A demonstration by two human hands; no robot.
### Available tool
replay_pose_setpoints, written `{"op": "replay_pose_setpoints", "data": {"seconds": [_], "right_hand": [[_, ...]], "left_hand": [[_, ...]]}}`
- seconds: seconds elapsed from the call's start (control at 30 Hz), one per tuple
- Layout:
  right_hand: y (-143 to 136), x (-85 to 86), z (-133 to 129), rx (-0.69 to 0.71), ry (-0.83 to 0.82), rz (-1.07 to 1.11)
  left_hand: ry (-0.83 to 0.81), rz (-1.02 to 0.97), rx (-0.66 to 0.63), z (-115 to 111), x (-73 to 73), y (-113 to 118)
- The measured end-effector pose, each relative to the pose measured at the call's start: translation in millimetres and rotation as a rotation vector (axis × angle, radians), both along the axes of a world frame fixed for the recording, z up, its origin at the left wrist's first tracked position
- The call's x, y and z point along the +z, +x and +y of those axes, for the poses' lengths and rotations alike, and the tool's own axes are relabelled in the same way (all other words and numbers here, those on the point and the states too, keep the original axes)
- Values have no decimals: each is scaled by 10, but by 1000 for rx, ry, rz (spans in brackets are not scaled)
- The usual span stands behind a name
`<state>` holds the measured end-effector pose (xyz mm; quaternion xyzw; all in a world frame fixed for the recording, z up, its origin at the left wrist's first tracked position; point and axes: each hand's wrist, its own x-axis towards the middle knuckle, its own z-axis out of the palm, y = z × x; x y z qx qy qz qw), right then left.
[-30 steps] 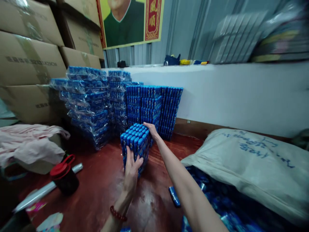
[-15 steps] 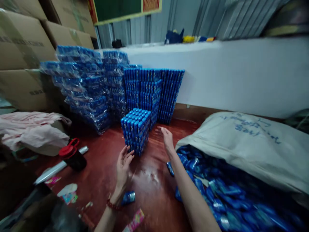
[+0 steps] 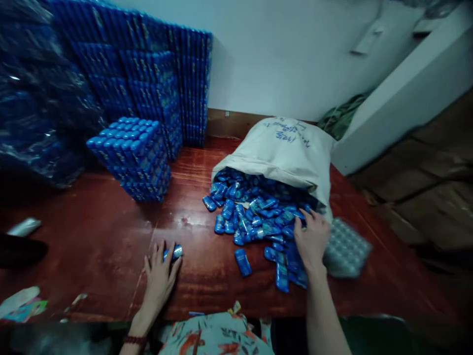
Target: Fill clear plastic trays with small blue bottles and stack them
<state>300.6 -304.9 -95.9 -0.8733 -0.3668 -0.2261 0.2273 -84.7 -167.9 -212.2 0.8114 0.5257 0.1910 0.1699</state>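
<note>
Blue packs (image 3: 242, 229) lie by a white sack's (image 3: 284, 148) mouth on the red table (image 3: 199, 286). The left hand (image 3: 159, 273) spreads wide over one small pack (image 3: 178, 252). The right hand (image 3: 312, 234) touches the others; I cannot tell if it grips any.

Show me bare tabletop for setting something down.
Bare tabletop shows between the stacked blue block and the loose packets, and between that block and the left hand. Crowded: around the right hand, with packets, the sack and a grey bumpy object.
</note>
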Motion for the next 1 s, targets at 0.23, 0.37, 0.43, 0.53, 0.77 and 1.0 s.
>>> {"op": "replay_pose_setpoints", "data": {"seconds": [0.23,0.37,0.43,0.53,0.77,1.0], "right_hand": [[113,-98,-1096,-245,-120,-52],[393,-202,-1364,-19,-146,144],[583,-190,-1436,106,-112,283],[818,-82,-1486,162,-162,520],[793,33,-1420,168,-322,467],[513,-221,-1301,-66,10,203]], "left_hand": [[-98,-56,-273,-83,192,919],[-154,-123,-298,-79,302,1162],[-167,-138,-272,-77,277,1163],[-147,-197,-249,-69,171,1074],[-121,-269,-223,-76,84,977],[-18,-243,-258,-76,30,1003]]}}
